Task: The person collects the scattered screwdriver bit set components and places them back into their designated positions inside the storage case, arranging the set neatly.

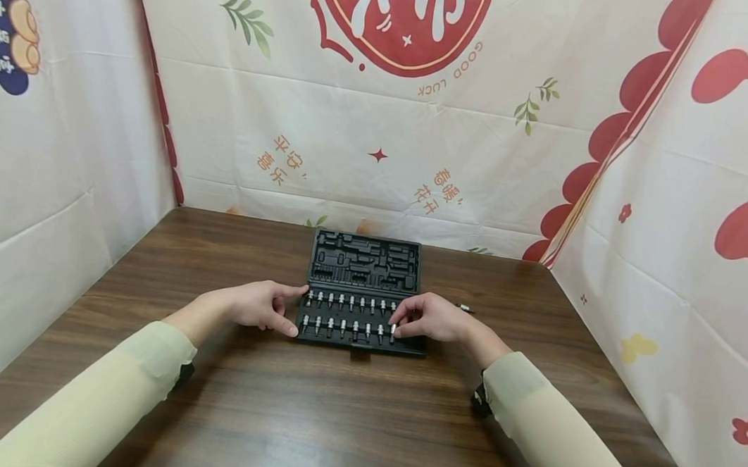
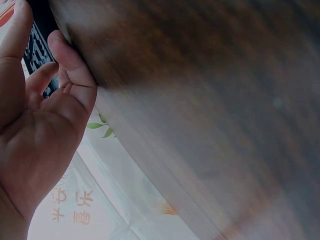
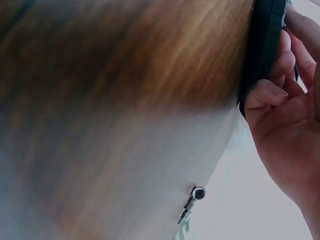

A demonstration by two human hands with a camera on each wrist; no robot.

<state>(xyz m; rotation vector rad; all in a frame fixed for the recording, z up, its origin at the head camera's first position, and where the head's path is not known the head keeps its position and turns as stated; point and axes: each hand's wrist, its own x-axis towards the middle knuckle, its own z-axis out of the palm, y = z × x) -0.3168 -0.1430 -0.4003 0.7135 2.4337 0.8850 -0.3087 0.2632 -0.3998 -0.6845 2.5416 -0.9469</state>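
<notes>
A black plastic case [image 1: 363, 287] lies unfolded on the table, its moulded lid at the back. Two rows of silver bit sockets [image 1: 355, 329] fill its front half. My right hand [image 1: 433, 317] pinches a bit socket [image 1: 393, 331] between thumb and fingertips at the right end of the front row. That socket is hidden in the right wrist view, where curled fingers [image 3: 282, 67] show beside the case edge. At the case's left side, my left hand [image 1: 261, 305] touches the edge with thumb and forefinger spread apart. Another bit socket [image 1: 465, 308] lies on the table beyond my right hand.
The dark wood-grain table [image 1: 313, 421] stretches around the case. Printed white cloth [image 1: 367, 120] hangs behind it and along both sides. The loose socket shows its square opening [image 3: 199, 193] in the right wrist view.
</notes>
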